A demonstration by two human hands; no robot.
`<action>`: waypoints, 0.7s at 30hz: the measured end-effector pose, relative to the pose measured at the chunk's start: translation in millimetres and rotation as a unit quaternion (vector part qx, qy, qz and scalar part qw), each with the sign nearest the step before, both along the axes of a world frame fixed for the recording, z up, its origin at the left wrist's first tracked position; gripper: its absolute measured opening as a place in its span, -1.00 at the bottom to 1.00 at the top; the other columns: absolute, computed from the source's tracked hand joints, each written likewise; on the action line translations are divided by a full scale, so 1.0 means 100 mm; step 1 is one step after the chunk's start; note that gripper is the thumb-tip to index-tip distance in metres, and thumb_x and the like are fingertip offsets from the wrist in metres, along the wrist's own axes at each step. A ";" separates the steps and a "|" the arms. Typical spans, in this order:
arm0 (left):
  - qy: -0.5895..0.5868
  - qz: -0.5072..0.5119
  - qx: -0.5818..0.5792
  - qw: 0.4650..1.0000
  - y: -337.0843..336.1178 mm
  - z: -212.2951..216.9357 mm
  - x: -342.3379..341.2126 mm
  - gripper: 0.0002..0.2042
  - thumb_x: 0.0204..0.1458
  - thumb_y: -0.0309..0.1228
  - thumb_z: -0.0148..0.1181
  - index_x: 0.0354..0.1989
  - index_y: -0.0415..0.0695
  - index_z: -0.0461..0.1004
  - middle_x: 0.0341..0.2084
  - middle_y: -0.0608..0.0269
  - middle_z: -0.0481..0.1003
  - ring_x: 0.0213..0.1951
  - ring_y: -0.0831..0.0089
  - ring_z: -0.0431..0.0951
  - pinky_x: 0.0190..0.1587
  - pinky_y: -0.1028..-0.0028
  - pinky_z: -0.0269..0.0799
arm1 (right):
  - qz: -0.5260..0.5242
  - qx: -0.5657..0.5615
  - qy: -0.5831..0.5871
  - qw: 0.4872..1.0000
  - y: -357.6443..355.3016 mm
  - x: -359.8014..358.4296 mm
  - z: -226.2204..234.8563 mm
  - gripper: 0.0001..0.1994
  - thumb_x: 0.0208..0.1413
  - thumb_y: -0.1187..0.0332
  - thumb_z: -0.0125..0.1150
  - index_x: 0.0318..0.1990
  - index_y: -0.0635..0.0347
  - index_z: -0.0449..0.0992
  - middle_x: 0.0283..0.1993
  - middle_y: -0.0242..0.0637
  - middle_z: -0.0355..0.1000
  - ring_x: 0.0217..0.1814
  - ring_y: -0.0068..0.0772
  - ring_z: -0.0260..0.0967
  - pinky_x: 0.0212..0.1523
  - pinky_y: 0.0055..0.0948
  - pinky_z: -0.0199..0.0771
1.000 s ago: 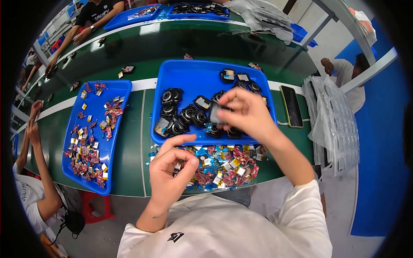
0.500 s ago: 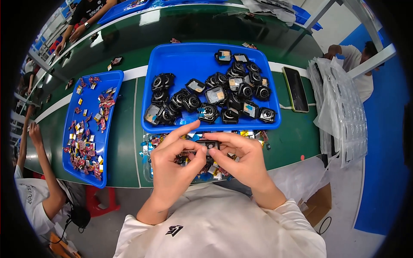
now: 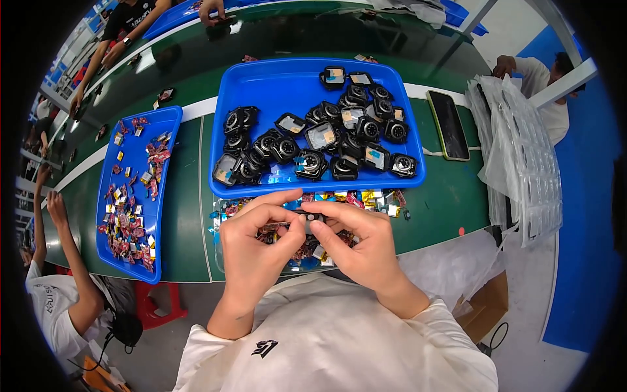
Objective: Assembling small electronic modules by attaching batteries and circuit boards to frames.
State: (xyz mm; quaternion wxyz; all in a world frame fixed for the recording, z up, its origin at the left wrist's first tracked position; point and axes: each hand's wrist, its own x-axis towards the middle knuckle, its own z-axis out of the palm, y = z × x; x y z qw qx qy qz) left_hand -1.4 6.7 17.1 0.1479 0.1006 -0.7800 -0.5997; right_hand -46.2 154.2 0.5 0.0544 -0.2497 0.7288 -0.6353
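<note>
Above the near edge of the bench, both my hands meet on one small black watch case [image 3: 312, 216], seen edge-on. My left hand [image 3: 256, 245] is closed, with thumb and index finger pinching the case's left end. A thin strip shows beside these fingers; its kind I cannot make out. My right hand [image 3: 360, 243] grips the right end, its thumb pressed on the near side. Below my hands lies a clear tray [image 3: 218, 251] of loose small batteries and red circuit parts, partly hidden. Just beyond, a blue tray [image 3: 261, 78] holds several black watch cases [image 3: 312, 163].
A second blue tray [image 3: 171, 140] with batteries and red parts stands at the left. To the right lie a phone [image 3: 448, 124] and stacked clear plastic trays [image 3: 522, 157]. Co-workers' hands [image 3: 212, 12] reach over the far bench; another person [image 3: 65, 294] sits at the left.
My hands keep hold of the watch case, which has tilted and shifted slightly left. A co-worker's hand has come into view at the far bench.
</note>
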 end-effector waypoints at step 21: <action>0.168 0.061 -0.223 0.958 0.02 -0.05 0.08 -0.84 -0.26 -0.65 0.36 -0.43 -0.27 0.57 -0.46 0.15 0.51 -0.47 0.41 0.51 -0.48 0.55 0.37 | -0.016 -0.134 -0.122 0.983 -0.05 -0.09 -0.02 -0.75 -0.02 0.64 0.20 -0.14 0.45 0.41 -0.22 -0.13 0.49 -0.19 -0.52 0.46 -0.23 -0.62 0.48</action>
